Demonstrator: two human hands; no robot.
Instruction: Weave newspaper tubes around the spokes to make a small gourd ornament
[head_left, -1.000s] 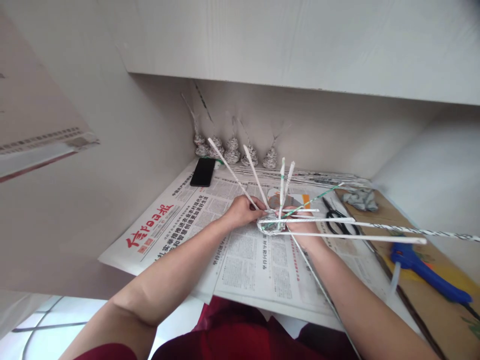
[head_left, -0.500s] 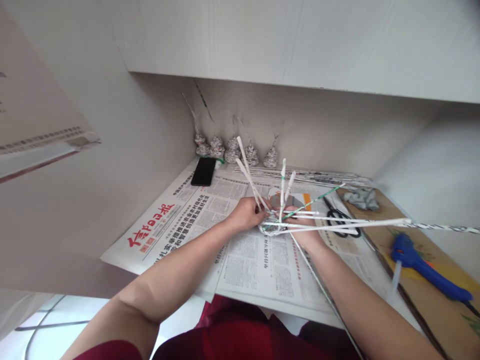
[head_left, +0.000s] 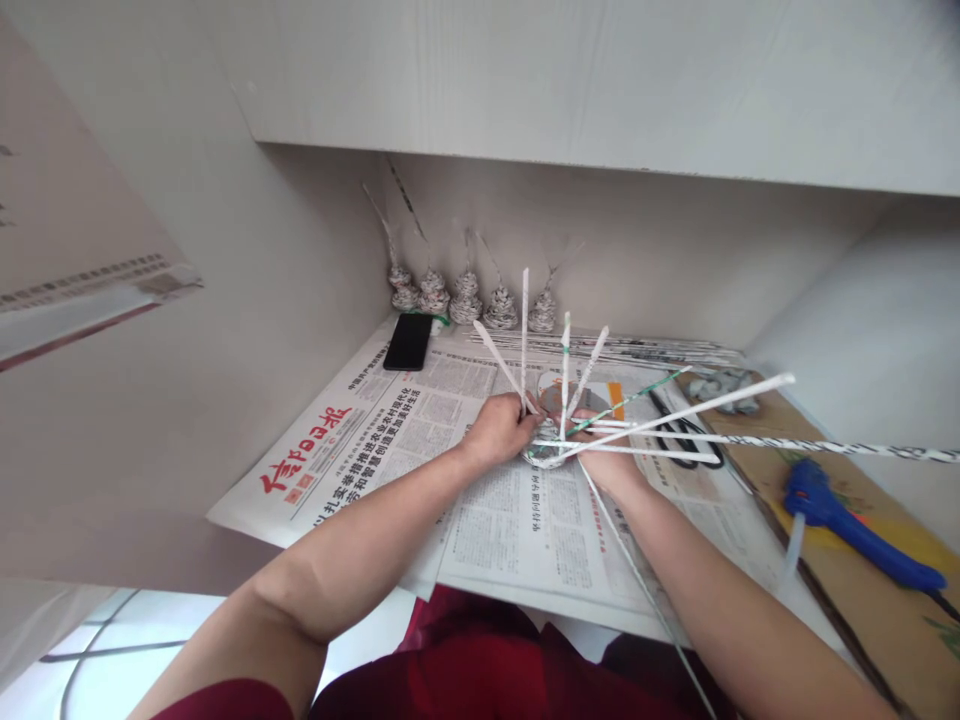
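Observation:
Between my hands is a small round weave of rolled newspaper tubes (head_left: 546,457), with several white paper tubes fanning out upward and to the right. My left hand (head_left: 499,428) is closed on the weave's left edge, thumb and fingers pinching near the base of two upright tubes. On the other side my right hand (head_left: 609,455) grips the weave, its fingers partly hidden behind the spreading tubes. A long printed paper tube (head_left: 840,450) runs out to the right edge, and another thin tube (head_left: 637,565) trails down past my right forearm.
Newspaper sheets (head_left: 495,540) cover the table. Several woven gourd shapes (head_left: 466,300) stand along the back wall near a black phone (head_left: 407,342). Loose paper tubes (head_left: 645,352) lie behind. Black scissors (head_left: 686,450) and a blue glue gun (head_left: 855,530) are at the right, on or beside cardboard (head_left: 847,620).
The upright tubes have spread wider apart, one now standing nearly vertical. One white tube on the right has swung upward. Both hands stay at the weave.

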